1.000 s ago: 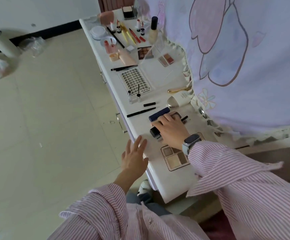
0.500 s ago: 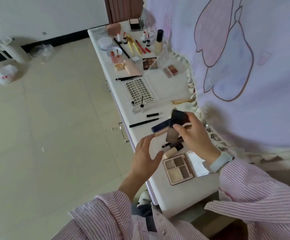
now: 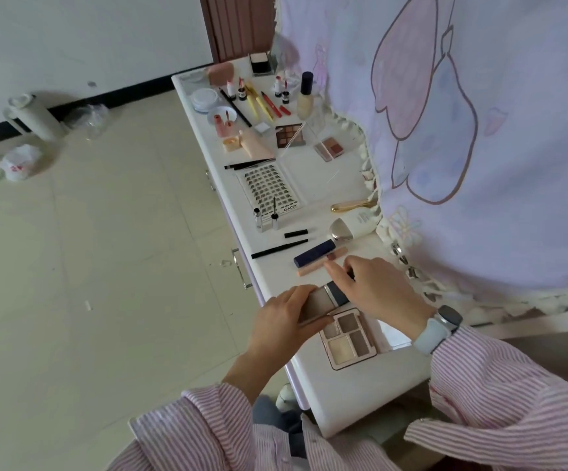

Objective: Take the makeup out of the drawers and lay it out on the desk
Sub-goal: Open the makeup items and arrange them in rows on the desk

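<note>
A small dark compact (image 3: 326, 299) with a beige pan and a navy lid lies open between my hands, just above the near end of the white desk (image 3: 337, 396). My left hand (image 3: 284, 321) grips its pan end. My right hand (image 3: 374, 292) holds the lid end, fingers curled over it. Right below sits an open four-shade eyeshadow palette (image 3: 347, 338). A navy tube (image 3: 314, 253) and a beige stick (image 3: 323, 265) lie just beyond my hands.
Makeup covers the desk further back: a lash tray (image 3: 270, 186), a gold-capped tube (image 3: 352, 226), brown palettes (image 3: 289, 134), a foundation bottle (image 3: 305, 96), lipsticks. Drawer handles (image 3: 240, 268) line the desk's left side. A printed curtain (image 3: 479, 130) hangs on the right. Bags lie on the floor at left.
My right hand lifted the dark compact off the desk and brought it nearer. My left hand came up from the desk edge and took its other end; it now lies open.
</note>
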The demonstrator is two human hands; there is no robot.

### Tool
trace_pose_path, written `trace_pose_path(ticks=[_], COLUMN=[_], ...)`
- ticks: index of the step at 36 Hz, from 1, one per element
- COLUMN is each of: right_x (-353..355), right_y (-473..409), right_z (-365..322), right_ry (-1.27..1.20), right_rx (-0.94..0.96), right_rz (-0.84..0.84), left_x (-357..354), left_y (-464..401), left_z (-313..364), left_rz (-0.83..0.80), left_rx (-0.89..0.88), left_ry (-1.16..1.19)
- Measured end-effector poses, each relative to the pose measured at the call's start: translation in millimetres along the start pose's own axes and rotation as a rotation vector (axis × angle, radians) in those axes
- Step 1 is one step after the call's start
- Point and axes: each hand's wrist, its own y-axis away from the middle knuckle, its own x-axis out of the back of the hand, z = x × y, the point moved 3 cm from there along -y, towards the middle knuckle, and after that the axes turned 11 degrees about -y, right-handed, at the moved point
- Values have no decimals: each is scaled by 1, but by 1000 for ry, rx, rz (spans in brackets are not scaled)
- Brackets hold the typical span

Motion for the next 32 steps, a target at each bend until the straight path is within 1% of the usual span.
trace_pose_path(ticks=[3,6,11,14,16,18,20,22,23,25,28,29,30,31,32], right_x=[-5,-5,-5,-4,-4,-3,-4,-4,-4,-3,-5,-4,-5,-4,-5], right_y=[3,6,6,7,6,2,-4,-7,-9,-12,-9,-7,-7,-7,-9], right_z=[-1,-1,-7,-8,-10,-13,-14,-16,-17,-19,-20,-21,-19,-20,-20], right_ry=[-69,-144,-228,-229,-265,-319,-396,-453,-442,-346,-215,-246,-337,-355,-295], right_rx=[95,135,142,141,82,-46,-209,-313,-325,-289,-238,-256,-274,-271,-261], right_rz=[-14,13,71,98,105,79,-14,-114,-127,-66,17,58,98,84,30], left_x=[6,14,28,35,37,37,35,33,32,32,37,38,40,41,42], left_y=[2,1,-5,-5,-5,-8,-12,-15,-16,-17,-22,-23,-24,-24,-25], left_z=[-5,-10,-7,-7,-5,1,8,13,13,11,6,5,4,2,0], left_rz=[-27,-47,-49,-49,-55,-46,-25,-1,3,-4,-30,-42,-58,-69,-77], left_rx=[5,-19,-70,-92,-88,-63,-29,30,58,82,18,-9,-24,-30,-31], left_ry=[89,92,68,56,-4,-152,-328,-394,-388,-347,-319,-317,-312,-308,-306])
